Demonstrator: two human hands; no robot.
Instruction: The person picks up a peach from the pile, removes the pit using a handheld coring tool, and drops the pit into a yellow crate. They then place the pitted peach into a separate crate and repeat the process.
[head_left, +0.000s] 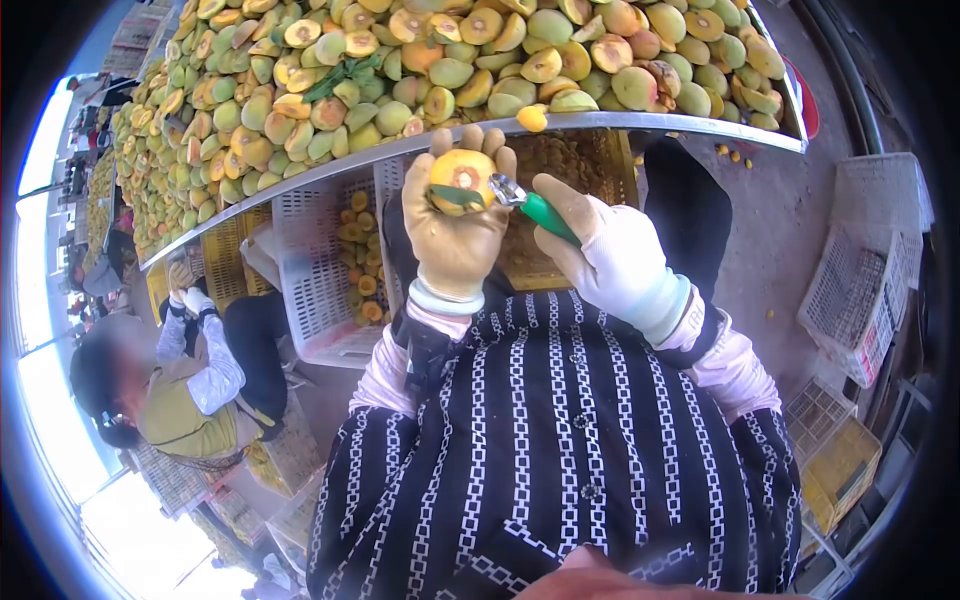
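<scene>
My left hand [460,252], in a tan-palmed glove, holds a yellow peach half [474,166] with its cut face up and the reddish centre showing. A green leaf [457,195] lies across the lower part of that face. My right hand [625,265], gloved too, is closed around the green handle of a pitting spoon [548,216]. Its metal looped head touches or nearly touches the right side of the cut face. Just beyond both hands, a metal-edged table [370,153] carries a heap of whole and halved peaches [440,70].
Below the table edge stand a white crate [325,310] with peach halves and a yellow crate [628,170] with scraps. A co-worker [190,400] sits at the left. Stacked crates [850,300] are at the right. A small yellow piece [532,118] rests on the table's rim.
</scene>
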